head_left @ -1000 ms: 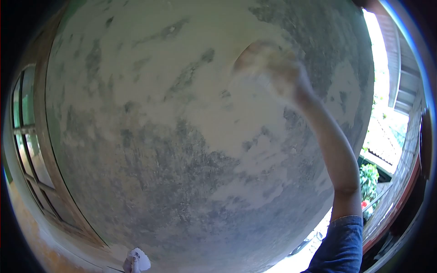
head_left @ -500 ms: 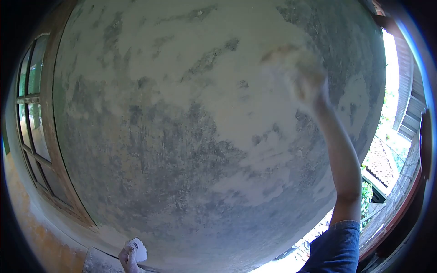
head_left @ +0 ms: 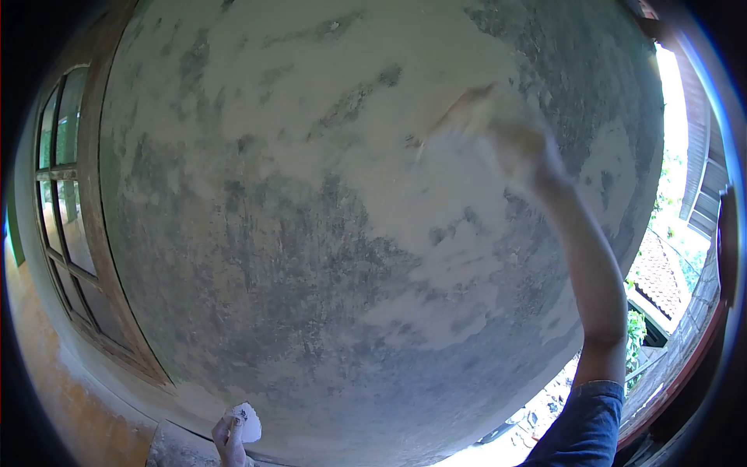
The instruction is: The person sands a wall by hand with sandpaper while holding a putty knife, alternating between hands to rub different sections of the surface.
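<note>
Grey and cream, in ragged patches over the broad wall (head_left: 288, 257), across most of the head view. High and right of centre, at the end of a raised arm (head_left: 593, 268), a bare right hand (head_left: 523, 144), smeared by blur; apparently closed around a blurred flat tool (head_left: 463, 105) with a brownish edge, in front of the wall, contact impossible to judge. Placement of the separate fingers there: cannot tell. Low at the left, a left hand (head_left: 227, 437) with fingers pinched around a white flat piece (head_left: 250, 424), well apart from the right. Farther left, a wood-framed window (head_left: 58, 173); at the far right, past the wall, leaves (head_left: 636, 335) and a tiled roof (head_left: 661, 272) in strong light.

Likeliest trouble, by judgement: a gouge or ridge in the pale coating (head_left: 420, 202), from too steep a tilt of the tool or too much pressure at one corner. Also possible: a snag on the rough-looking grey areas; a drop of the white piece, from too light a pinch during so high a reach.
</note>
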Demonstrator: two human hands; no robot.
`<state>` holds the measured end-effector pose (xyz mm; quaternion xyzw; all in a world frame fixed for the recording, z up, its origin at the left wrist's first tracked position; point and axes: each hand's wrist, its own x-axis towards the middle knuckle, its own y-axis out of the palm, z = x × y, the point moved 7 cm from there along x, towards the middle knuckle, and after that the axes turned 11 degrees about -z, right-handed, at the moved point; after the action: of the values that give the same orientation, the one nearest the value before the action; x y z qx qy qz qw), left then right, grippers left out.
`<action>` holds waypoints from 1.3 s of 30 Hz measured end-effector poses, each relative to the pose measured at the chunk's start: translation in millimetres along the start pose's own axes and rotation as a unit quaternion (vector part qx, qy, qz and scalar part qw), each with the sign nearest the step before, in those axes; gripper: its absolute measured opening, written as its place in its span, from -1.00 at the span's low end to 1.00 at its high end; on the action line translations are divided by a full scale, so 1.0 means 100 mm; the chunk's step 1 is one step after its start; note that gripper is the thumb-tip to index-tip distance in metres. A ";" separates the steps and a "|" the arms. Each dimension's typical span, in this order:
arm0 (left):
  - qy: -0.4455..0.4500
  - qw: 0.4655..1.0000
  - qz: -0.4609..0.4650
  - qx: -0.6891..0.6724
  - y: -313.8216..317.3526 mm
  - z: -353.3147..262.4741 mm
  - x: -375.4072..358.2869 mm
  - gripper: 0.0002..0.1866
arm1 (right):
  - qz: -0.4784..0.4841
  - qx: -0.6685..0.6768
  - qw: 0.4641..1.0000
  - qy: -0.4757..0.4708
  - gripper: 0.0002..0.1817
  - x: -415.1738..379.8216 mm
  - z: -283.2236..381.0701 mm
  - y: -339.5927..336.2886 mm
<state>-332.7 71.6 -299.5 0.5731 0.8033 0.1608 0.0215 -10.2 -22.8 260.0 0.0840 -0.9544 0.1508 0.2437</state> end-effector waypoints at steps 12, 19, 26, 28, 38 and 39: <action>-0.013 1.000 0.015 -0.007 0.03 0.14 -0.18 -0.74 | -0.049 0.119 0.959 0.254 -0.85 -0.10 -0.60 -0.04; -0.013 1.000 0.001 0.001 0.03 0.17 -0.37 -0.75 | -0.034 -0.055 0.998 -0.005 -0.78 -0.03 -0.03 0.03; -0.024 1.000 0.001 0.008 0.07 0.20 -0.53 -0.76 | -0.095 -0.119 0.988 -0.032 -0.89 0.14 0.06 -0.14; -0.037 0.999 -0.017 0.000 0.10 0.24 -0.62 -0.76 | -0.103 -0.095 0.989 -0.051 -0.90 0.05 -0.09 -0.11; -0.010 0.999 0.026 0.022 0.35 0.42 -0.84 -0.78 | -0.035 -0.230 0.967 0.101 -0.79 -0.03 -0.08 0.01; -0.012 0.999 0.038 0.014 0.38 0.45 -0.86 -0.77 | -0.036 -0.233 0.967 0.100 -0.79 0.01 -0.07 0.04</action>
<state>-258.5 13.6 -344.4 0.6055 0.7827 0.1433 0.0173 -9.2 -16.8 265.8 0.0434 -0.9302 -0.0764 0.3563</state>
